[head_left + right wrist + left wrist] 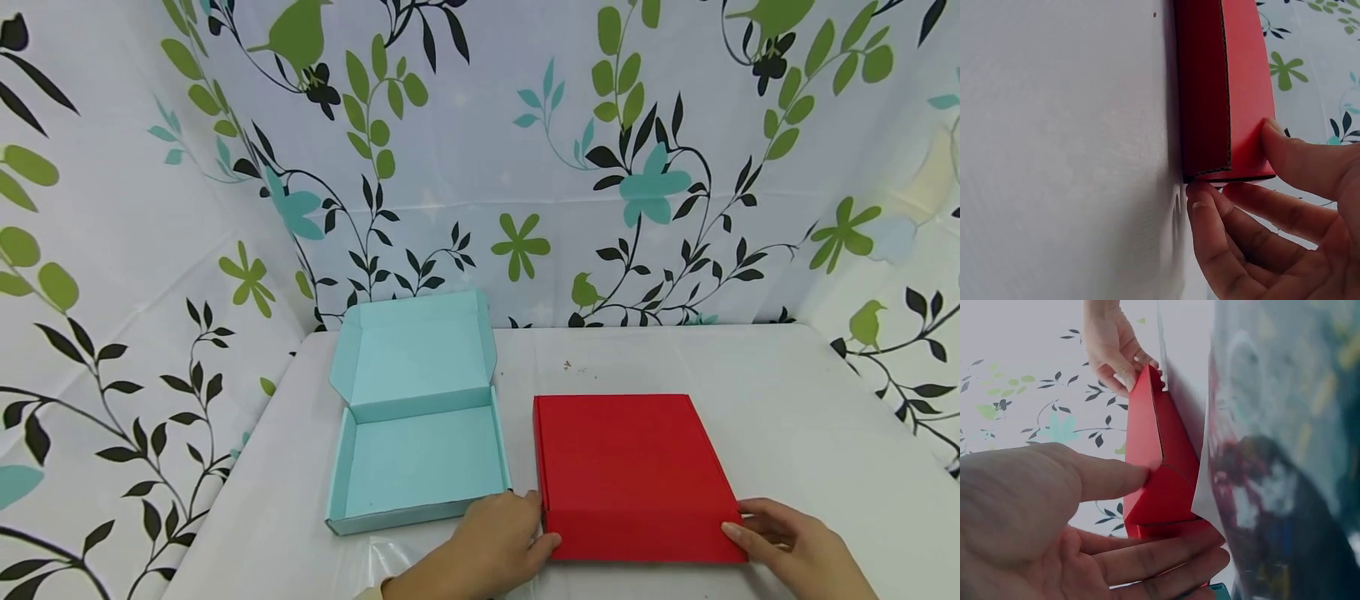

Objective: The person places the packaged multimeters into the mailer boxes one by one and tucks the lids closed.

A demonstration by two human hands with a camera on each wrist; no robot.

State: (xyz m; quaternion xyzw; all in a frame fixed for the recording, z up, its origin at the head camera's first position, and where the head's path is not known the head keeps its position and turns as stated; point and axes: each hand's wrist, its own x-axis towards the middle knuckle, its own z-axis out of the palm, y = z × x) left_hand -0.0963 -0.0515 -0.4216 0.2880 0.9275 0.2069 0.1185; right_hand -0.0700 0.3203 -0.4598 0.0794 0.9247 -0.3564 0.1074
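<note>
A flat red cardboard box (630, 467) lies on the white table with its lid down and its front flap toward me. My left hand (498, 537) holds its near left corner. In the left wrist view the thumb (1113, 478) lies on the front, while the fingers (1160, 562) run along the side. At the near right corner my right hand (795, 542) grips the box. The right wrist view shows that thumb (1297, 156) on the red face and the other fingers bent at the box's end. A light-blue box (423, 462), lid raised, stands beside my left hand.
The white table (600, 358) meets a hanging cloth (480, 167) printed with leaves and birds at its back and sides. Clear plastic film (390, 558) lies by the table's front, near my left forearm. Small brown specks dot the table behind the red box.
</note>
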